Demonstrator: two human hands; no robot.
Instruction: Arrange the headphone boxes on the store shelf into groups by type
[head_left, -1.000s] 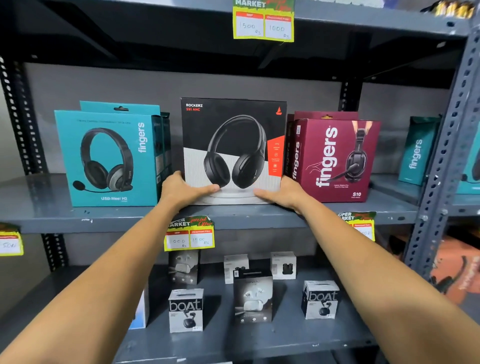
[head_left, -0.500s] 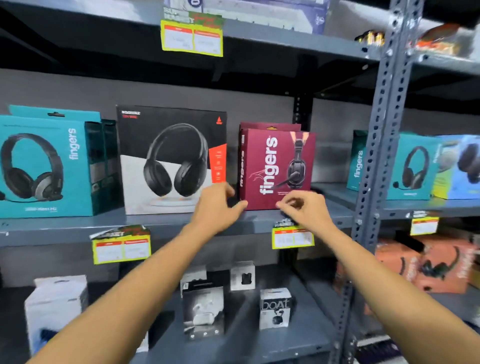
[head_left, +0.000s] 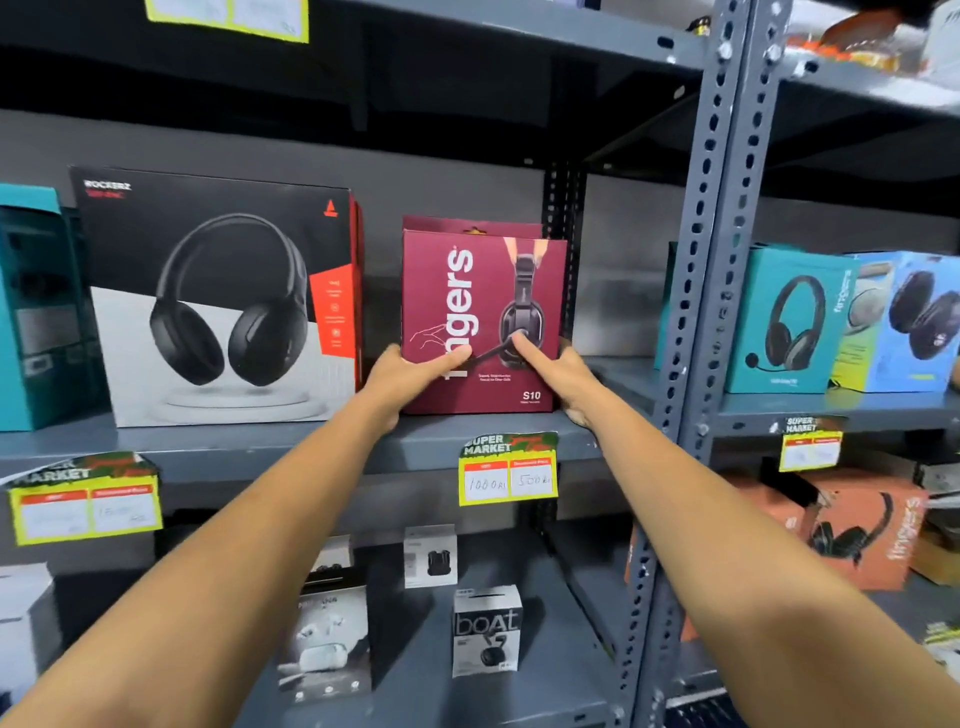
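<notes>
A maroon Fingers S10 headphone box (head_left: 483, 291) stands on the grey middle shelf (head_left: 426, 439), with a second maroon box (head_left: 467, 224) just behind it. My left hand (head_left: 408, 376) grips its lower left edge, thumb across the front. My right hand (head_left: 558, 371) holds its lower right edge, thumb on the front. To its left stands a large black-and-white Rockerz headphone box (head_left: 218, 296). A teal Fingers box (head_left: 36, 312) sits at the far left.
A perforated steel upright (head_left: 711, 260) divides the shelving. Beyond it stand a teal headset box (head_left: 784, 322) and a blue box (head_left: 919, 322). Small earbud boxes, one marked boat (head_left: 485, 631), fill the lower shelf. Yellow price tags (head_left: 509, 470) hang from the shelf edges.
Both hands left the black-and-white Rockerz box, moved right and closed on the maroon Fingers box. The view has shifted right and closer to the shelf.
</notes>
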